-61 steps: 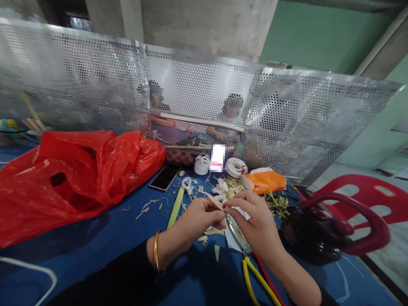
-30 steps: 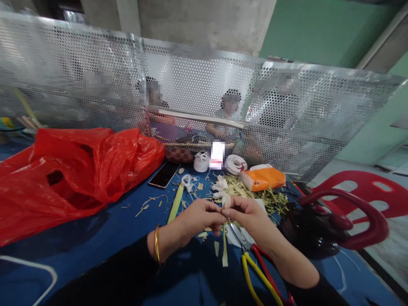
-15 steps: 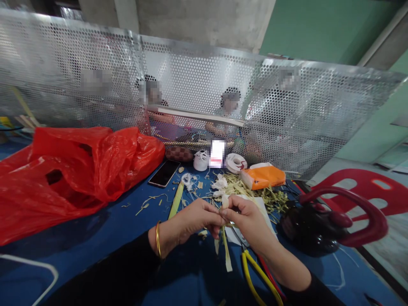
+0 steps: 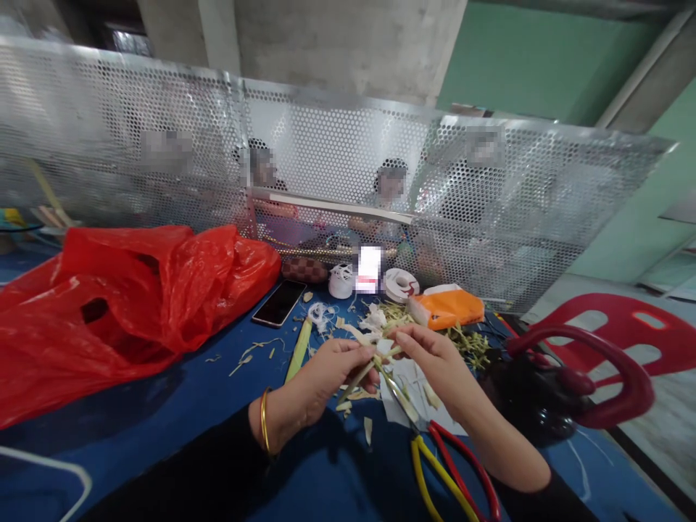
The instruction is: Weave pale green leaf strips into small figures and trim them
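Observation:
Over the middle of the blue table (image 4: 320,471), my left hand (image 4: 337,370) is closed, pinching a bundle of pale green plant strips (image 4: 387,355). My right hand (image 4: 432,355) is closed too, thumb and forefinger gripping the other end of a strip at the right. Where the strips cross lies just between the two sets of fingertips. Below my right hand, scissors (image 4: 420,429) with one red and one yellow handle lie with their blades toward the strips. A white paper sheet (image 4: 394,409) spreads under them, with cut plant scraps (image 4: 368,431) around.
On the left lies a red plastic bag (image 4: 135,290), beside a dark phone (image 4: 279,303). Behind my hands are a white ribbon spool (image 4: 401,284), an orange tissue pack (image 4: 449,307) and stalks (image 4: 473,346). A black kettle (image 4: 527,399) stands at right. A perforated metal screen (image 4: 326,130) closes off the back.
My hands have moved slightly apart, and the strips between them now lie crosswise. The long strip end that hung below has gone from there. More of the scissors shows.

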`<state>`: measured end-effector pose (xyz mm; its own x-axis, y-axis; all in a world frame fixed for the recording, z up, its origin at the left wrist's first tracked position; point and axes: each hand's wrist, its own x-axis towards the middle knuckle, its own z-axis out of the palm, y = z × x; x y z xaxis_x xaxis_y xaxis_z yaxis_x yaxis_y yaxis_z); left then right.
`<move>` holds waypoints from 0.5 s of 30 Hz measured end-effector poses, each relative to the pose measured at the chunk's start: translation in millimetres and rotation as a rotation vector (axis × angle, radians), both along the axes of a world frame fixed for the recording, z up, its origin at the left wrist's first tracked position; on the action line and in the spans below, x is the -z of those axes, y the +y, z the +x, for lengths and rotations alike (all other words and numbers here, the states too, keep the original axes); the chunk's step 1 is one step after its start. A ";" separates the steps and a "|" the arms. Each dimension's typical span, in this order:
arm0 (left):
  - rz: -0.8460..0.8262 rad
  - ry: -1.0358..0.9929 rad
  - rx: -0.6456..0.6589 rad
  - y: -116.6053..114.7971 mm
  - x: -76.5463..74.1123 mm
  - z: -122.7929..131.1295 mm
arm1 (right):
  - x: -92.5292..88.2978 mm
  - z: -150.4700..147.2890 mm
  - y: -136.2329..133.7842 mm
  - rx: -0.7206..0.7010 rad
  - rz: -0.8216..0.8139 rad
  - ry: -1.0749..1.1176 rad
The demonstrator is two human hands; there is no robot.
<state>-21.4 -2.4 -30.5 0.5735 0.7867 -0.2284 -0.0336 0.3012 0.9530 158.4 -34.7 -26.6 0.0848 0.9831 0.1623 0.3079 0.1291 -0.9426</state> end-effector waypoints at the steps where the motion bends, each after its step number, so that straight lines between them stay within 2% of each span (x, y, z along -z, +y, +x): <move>1: -0.003 0.001 -0.010 -0.3 0.0 0.2 | 0.6 0.7 0.1 -0.005 -0.010 0.000; 6: 0.010 0.056 -0.058 -6.4 -3.2 4.6 | 2.5 -6.1 -2.0 0.008 0.012 0.015; 10: 0.049 0.061 -0.027 -11.1 -5.8 7.9 | 3.9 -13.1 -3.4 0.056 0.077 -0.027; 15: 0.075 0.020 -0.001 -6.9 -1.9 5.2 | 10.1 -10.8 -0.1 0.145 0.118 0.004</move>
<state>-16.2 -9.4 -28.6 0.5689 0.8025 -0.1799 -0.0144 0.2284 0.9735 147.6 -34.8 -36.7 0.2248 0.9348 0.2748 0.3277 0.1931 -0.9248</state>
